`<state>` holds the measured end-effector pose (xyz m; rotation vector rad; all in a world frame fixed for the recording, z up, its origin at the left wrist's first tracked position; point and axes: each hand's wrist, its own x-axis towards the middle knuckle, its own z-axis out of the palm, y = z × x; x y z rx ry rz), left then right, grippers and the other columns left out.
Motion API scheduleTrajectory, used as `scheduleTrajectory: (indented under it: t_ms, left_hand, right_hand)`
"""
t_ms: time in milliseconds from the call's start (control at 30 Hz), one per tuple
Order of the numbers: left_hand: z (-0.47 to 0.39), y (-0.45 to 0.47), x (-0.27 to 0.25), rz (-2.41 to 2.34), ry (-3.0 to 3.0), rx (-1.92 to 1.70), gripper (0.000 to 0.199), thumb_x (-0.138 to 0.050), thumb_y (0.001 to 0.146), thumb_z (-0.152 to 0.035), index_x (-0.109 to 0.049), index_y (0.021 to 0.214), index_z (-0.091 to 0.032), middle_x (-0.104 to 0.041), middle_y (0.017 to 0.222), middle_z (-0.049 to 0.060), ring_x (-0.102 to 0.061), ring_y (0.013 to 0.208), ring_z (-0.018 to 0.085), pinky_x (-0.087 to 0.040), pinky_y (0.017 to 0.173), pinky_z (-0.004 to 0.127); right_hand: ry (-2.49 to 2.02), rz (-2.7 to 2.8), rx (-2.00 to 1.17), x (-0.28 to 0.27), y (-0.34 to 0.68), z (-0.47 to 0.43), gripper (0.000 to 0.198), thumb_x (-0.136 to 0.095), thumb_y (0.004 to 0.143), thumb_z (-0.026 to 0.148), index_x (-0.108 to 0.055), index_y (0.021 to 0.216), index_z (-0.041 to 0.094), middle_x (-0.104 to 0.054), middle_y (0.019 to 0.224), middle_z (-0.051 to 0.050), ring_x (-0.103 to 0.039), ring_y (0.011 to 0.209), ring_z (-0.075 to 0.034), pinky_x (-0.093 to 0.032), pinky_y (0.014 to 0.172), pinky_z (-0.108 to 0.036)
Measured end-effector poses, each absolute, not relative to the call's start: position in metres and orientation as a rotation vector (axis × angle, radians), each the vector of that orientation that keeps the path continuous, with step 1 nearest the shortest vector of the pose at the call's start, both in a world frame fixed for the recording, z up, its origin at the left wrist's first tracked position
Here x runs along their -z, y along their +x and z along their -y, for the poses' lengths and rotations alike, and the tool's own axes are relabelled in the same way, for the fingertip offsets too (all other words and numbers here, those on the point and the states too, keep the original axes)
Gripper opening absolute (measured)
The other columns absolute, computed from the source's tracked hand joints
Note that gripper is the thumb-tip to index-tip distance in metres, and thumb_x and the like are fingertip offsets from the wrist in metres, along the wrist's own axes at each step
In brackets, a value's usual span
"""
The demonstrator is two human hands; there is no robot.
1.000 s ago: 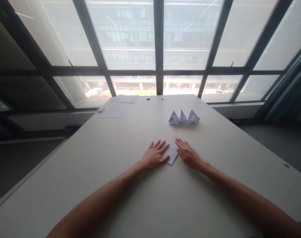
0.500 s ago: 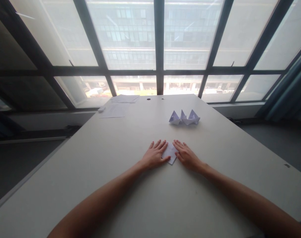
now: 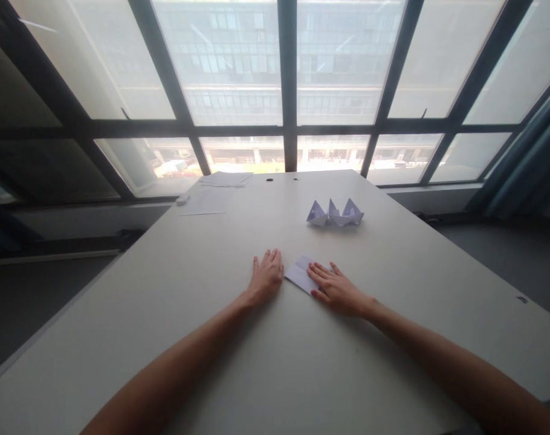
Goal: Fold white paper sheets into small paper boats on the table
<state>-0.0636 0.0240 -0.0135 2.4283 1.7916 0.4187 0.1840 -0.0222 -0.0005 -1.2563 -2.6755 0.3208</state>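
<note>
From afar I judge the step as flattening the folded paper [image 3: 299, 275] between the left and right edges of the tabletop [image 3: 202, 266], the right hand [image 3: 337, 292] upon it, the left hand [image 3: 265, 280] just beside, both with fingers extended, and further pressing calls for steadiness.

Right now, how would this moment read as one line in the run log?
right hand: flat on paper | left hand: on table, beside paper | boats: on table, beyond paper

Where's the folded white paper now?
Head view, right of centre: the paper lies on the white tabletop, partly under the right hand, beside the left hand.
</note>
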Motion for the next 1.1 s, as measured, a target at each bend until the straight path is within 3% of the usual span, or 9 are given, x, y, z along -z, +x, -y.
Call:
scheduleTrajectory:
  t_ms: [133, 233, 400, 633, 733, 867, 1000, 1100]
  left_hand:
    - [-0.027, -0.064, 0.008, -1.652, 2.482, -0.695, 0.054, -0.024, 0.097, -0.018, -0.030, 0.151, -0.014, -0.036, 0.153, 0.012, -0.028, 0.144, 0.020, -0.022, 0.119, 0.043]
    - [-0.018, -0.058, 0.003, -1.258, 2.663, -0.541, 0.056, -0.026, 0.101, -0.032, -0.017, 0.155, -0.019, -0.026, 0.158, 0.007, -0.020, 0.147, 0.017, -0.020, 0.119, 0.037]
    - [-0.006, -0.054, 0.002, -1.033, 2.786, -0.155, 0.071, -0.026, 0.098, -0.059, -0.010, 0.156, -0.021, -0.011, 0.161, 0.007, -0.009, 0.149, 0.021, -0.010, 0.120, 0.040]
    - [-0.008, -0.055, 0.002, -1.050, 2.782, -0.111, 0.080, -0.029, 0.095, -0.066, -0.005, 0.156, -0.020, -0.010, 0.161, 0.008, -0.009, 0.149, 0.022, -0.008, 0.120, 0.039]
    - [-0.007, -0.054, 0.001, -1.047, 2.755, -0.169, 0.079, -0.035, 0.095, -0.062, -0.004, 0.156, -0.023, -0.013, 0.161, 0.007, -0.012, 0.148, 0.022, -0.010, 0.120, 0.040]
    - [-0.005, -0.055, 0.000, -1.027, 2.690, -0.357, 0.071, -0.054, 0.092, -0.051, -0.022, 0.153, -0.032, -0.019, 0.161, 0.006, -0.027, 0.144, 0.024, -0.023, 0.118, 0.040]
    - [-0.007, -0.057, 0.003, -0.934, 2.645, -0.570, 0.047, -0.068, 0.085, -0.041, -0.058, 0.130, -0.030, -0.041, 0.145, 0.007, -0.039, 0.136, 0.027, -0.036, 0.111, 0.039]
    - [-0.009, -0.057, 0.005, -0.927, 2.632, -0.600, 0.037, -0.069, 0.084, -0.041, -0.066, 0.119, -0.029, -0.054, 0.129, 0.006, -0.051, 0.121, 0.026, -0.040, 0.106, 0.040]
  right_hand:
    - [-1.267, 2.644, -0.320, 0.001, 0.183, 0.022, 0.063, -0.036, 0.099, 0.046, -0.026, 0.153, 0.016, -0.024, 0.158, -0.011, -0.020, 0.146, -0.024, -0.009, 0.119, -0.049]
    - [-1.250, 2.623, -0.320, 0.001, 0.180, 0.024, 0.062, -0.037, 0.099, 0.046, -0.027, 0.152, 0.016, -0.026, 0.157, -0.011, -0.021, 0.146, -0.024, -0.010, 0.120, -0.048]
    - [-1.215, 2.573, -0.370, 0.002, 0.183, 0.021, 0.065, -0.038, 0.098, 0.045, -0.022, 0.153, 0.014, -0.024, 0.157, -0.012, -0.021, 0.146, -0.023, -0.015, 0.119, -0.046]
    - [-1.050, 2.588, -0.443, 0.002, 0.208, 0.002, 0.053, -0.054, 0.094, 0.038, -0.045, 0.144, 0.023, -0.038, 0.152, -0.009, -0.034, 0.141, -0.023, -0.018, 0.118, -0.047]
    - [-1.047, 2.554, -0.441, 0.004, 0.209, 0.001, 0.055, -0.057, 0.093, 0.035, -0.043, 0.145, 0.025, -0.040, 0.151, -0.009, -0.036, 0.140, -0.023, -0.020, 0.118, -0.047]
    - [-1.035, 2.505, -0.420, 0.007, 0.205, 0.002, 0.059, -0.062, 0.090, 0.029, -0.042, 0.145, 0.027, -0.048, 0.146, -0.008, -0.042, 0.136, -0.025, -0.026, 0.115, -0.050]
    - [-1.029, 2.454, -0.402, 0.009, 0.207, 0.001, 0.056, -0.064, 0.088, 0.028, -0.047, 0.142, 0.027, -0.056, 0.139, -0.007, -0.050, 0.129, -0.028, -0.031, 0.114, -0.050]
    - [-1.029, 2.432, -0.419, 0.010, 0.208, -0.001, 0.052, -0.062, 0.090, 0.030, -0.050, 0.140, 0.027, -0.059, 0.136, -0.005, -0.054, 0.125, -0.029, -0.030, 0.114, -0.049]
